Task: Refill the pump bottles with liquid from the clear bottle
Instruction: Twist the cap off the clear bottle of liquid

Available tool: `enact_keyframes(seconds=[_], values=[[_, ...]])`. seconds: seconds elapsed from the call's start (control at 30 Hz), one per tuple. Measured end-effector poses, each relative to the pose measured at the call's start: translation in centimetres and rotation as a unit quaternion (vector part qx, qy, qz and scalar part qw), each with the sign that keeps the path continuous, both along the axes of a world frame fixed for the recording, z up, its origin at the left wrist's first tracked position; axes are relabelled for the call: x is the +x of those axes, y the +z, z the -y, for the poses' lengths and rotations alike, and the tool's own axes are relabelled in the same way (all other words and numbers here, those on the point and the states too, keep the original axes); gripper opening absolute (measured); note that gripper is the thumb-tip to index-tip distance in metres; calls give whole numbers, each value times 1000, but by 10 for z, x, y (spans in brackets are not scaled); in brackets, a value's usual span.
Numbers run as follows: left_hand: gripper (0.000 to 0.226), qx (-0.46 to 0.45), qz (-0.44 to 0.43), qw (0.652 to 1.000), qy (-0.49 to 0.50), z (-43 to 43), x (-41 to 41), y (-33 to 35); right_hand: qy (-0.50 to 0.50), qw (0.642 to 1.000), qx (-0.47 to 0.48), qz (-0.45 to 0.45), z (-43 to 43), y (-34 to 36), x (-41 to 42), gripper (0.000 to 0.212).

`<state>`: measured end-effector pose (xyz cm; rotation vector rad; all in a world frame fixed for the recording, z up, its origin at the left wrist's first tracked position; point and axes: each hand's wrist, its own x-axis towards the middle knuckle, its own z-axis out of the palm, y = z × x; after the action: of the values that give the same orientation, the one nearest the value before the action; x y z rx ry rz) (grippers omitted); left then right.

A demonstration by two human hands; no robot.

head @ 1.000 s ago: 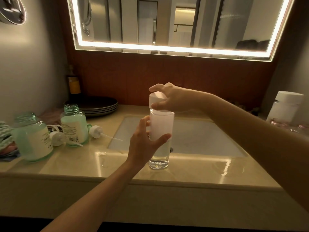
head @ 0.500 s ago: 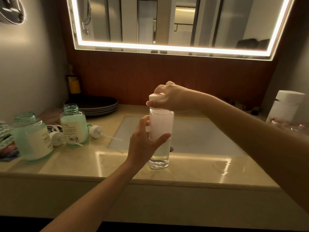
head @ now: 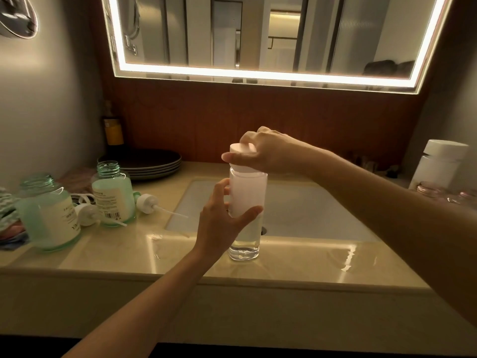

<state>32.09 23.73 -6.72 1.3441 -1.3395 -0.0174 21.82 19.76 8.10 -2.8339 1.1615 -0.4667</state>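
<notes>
Clear bottle [head: 247,195] stands upright on the table [head: 116,251], right at the front lip of the sink [head: 304,210]. Its upper part looks milky white, its base see-through. Left hand [head: 222,228] has it round the middle: grip holding the body, thumb across the front, fingers wrapped behind. Right hand [head: 268,153] comes in from above, grip closed round the white cap [head: 242,148], thumb at the cap's near edge, fingers curled over the far side. Cap sits on the neck; loose or tight, can't tell.

Over on the left of the table, well apart from the action, are the larger pump bottle [head: 49,215] and the smaller pump bottle [head: 113,200]. Both are upright, both have open necks, both hold pale green liquid. A pump head [head: 147,202] lies on its side just beside the smaller one, tube pointing toward the sink. A second pump head [head: 86,214] lies between the two bottles. Stack of dark plates [head: 152,161] sits behind them, and a white-capped bottle [head: 438,166] stands far right.
</notes>
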Motion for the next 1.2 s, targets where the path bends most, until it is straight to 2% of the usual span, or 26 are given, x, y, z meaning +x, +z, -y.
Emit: enact_keyframes(seconds=[0.1,0.23,0.37,0.47,0.53,0.6,0.7,0.77,0.83,0.93,1.0,1.07,1.13,1.2], values=[[87,-1,-1,1000,-2,0,0,0,53,997,58,28,0,-2,-2,53],[87,2,-5,1000,2,0,-1,0,77,990,107,40,1,0,-7,65],[86,0,-4,1000,6,-1,-1,1,-2,999,35,21,2,-1,-1,80],[87,4,-7,1000,5,-1,-1,1,-16,1000,-16,-6,2,-8,3,72],[88,4,-4,1000,6,0,-1,0,12,999,28,16,4,-9,1,64],[88,1,1,1000,7,0,-1,0,56,992,110,41,5,-4,-6,61],[87,3,1,1000,6,0,-1,0,86,984,153,37,7,1,-14,67],[87,2,-1,1000,6,0,-1,0,49,992,108,31,9,1,-11,76],[87,1,-3,1000,6,0,-1,-1,7,999,18,26,9,-2,-6,80],[87,2,1,1000,8,1,0,-1,11,997,-69,35,5,-6,-2,67],[86,1,4,1000,9,1,0,-1,39,996,-42,63,6,-5,0,54],[87,0,4,1000,8,1,-1,-1,66,992,42,103,8,-3,1,41],[86,-1,3,1000,8,1,-1,-1,85,983,112,121,8,-2,2,39],[86,-2,1,1000,5,1,0,-1,100,980,128,114,7,-1,2,44]])
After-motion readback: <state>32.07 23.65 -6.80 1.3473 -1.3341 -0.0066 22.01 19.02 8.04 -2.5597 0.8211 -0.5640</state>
